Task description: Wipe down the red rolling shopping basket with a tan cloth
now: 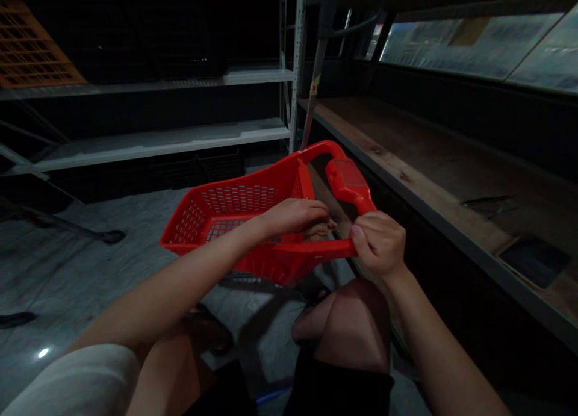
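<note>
A red plastic shopping basket (235, 214) with slotted walls and a red handle (347, 181) hangs tilted above my knees. My right hand (378, 242) is closed round the basket's near rim, at its right corner just below the handle. My left hand (295, 216) reaches over the same rim, fingers curled down into the basket's inside. What the left fingers touch is hidden. My bare knees show below the basket.
A long wooden shelf (406, 157) with a metal edge runs along the right. Pale metal shelves (158, 139) stand at the back left, with an orange crate (31, 49) on top. The floor (90, 265) is grey and dim.
</note>
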`<action>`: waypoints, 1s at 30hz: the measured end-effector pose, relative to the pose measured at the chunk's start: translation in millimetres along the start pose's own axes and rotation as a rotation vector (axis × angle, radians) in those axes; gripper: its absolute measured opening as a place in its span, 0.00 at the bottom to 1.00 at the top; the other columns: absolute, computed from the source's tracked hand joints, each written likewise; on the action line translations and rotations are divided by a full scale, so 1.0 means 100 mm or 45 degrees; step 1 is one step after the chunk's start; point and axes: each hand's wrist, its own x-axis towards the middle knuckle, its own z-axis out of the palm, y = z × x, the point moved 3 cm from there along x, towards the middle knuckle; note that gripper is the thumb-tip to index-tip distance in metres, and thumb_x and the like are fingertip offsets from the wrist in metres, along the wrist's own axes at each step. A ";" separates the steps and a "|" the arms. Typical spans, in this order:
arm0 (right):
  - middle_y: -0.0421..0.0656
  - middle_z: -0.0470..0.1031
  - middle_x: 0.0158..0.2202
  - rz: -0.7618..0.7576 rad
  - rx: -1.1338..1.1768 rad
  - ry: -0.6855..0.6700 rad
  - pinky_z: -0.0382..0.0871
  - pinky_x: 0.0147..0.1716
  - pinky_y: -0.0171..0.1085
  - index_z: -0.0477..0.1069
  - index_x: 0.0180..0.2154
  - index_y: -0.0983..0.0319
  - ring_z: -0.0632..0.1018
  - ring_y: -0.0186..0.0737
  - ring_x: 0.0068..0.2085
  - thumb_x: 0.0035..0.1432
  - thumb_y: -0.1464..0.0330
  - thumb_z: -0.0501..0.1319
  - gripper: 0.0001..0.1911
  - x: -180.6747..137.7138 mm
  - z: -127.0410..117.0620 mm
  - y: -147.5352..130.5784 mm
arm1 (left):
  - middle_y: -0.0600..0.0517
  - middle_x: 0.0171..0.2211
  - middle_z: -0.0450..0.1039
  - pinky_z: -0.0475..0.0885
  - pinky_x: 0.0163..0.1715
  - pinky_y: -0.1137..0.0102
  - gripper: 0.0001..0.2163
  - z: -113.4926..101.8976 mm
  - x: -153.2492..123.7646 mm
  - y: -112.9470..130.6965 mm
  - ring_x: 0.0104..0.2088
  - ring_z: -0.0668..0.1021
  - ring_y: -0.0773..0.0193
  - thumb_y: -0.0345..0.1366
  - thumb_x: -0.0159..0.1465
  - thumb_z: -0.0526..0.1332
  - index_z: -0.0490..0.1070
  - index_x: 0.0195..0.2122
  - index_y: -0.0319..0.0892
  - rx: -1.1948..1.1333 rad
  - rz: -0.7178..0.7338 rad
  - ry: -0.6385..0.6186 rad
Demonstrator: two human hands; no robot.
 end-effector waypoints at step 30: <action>0.38 0.69 0.19 0.075 -0.002 0.045 0.70 0.33 0.39 0.64 0.21 0.58 0.68 0.34 0.24 0.64 0.76 0.56 0.19 -0.02 0.04 -0.19 | 0.44 0.57 0.79 0.56 0.74 0.49 0.07 0.14 -0.13 -0.49 0.71 0.68 0.52 0.39 0.73 0.60 0.72 0.47 0.43 -0.515 -0.215 0.319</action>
